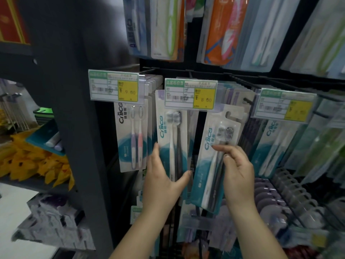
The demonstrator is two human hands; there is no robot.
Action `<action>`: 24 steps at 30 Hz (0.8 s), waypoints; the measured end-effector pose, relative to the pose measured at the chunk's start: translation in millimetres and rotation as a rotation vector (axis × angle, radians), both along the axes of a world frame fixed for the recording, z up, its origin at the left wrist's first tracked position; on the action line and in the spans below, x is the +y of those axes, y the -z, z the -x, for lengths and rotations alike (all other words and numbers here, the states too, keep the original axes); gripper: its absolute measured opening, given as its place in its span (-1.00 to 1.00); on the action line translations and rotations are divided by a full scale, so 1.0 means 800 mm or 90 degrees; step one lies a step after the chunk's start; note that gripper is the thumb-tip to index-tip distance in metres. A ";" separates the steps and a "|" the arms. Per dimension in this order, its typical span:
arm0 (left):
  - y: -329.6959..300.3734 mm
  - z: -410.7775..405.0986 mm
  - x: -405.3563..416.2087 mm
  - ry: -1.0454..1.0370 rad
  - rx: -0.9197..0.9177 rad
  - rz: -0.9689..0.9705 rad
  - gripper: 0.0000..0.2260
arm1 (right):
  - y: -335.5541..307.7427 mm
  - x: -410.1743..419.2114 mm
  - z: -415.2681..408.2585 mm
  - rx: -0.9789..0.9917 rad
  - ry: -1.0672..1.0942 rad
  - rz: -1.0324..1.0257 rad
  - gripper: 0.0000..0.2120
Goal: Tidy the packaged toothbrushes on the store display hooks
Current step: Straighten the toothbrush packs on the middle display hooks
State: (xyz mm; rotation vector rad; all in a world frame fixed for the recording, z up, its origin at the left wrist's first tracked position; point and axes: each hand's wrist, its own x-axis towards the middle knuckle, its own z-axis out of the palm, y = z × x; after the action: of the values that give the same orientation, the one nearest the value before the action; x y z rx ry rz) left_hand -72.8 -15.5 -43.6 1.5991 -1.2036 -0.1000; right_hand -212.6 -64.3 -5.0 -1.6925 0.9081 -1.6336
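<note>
Shelf hooks behind, right hand (pixel 236 171) grips tilted toothbrush pack (pixel 214 157); left hand (pixel 164 176) flat against hanging pack (pixel 172 139).

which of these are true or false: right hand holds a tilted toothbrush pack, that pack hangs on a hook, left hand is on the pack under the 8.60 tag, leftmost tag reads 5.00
1. The right hand holds a tilted toothbrush pack. True.
2. That pack hangs on a hook. False: its hanger slot is free, off any hook.
3. The left hand rests on the hanging pack under the 8.60 tag. True.
4. The leftmost tag reads 5.00. False: it reads 9.60.
</note>
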 end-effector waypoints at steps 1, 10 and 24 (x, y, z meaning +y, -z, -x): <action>-0.003 0.001 -0.001 0.003 -0.002 0.005 -0.07 | 0.000 0.000 0.000 0.000 0.001 0.001 -0.70; -0.009 0.006 -0.008 0.049 -0.056 -0.002 -0.07 | 0.000 0.000 0.003 0.002 0.009 -0.002 -0.69; 0.010 0.002 -0.013 0.063 -0.028 -0.007 -0.07 | -0.001 0.016 0.006 -0.026 0.069 0.057 -0.72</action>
State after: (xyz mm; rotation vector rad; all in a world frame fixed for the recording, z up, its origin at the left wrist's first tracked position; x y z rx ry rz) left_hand -74.1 -26.0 -51.6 1.5589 -1.3182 -0.1352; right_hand -217.6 -51.6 -4.4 -1.6892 0.9337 -1.7985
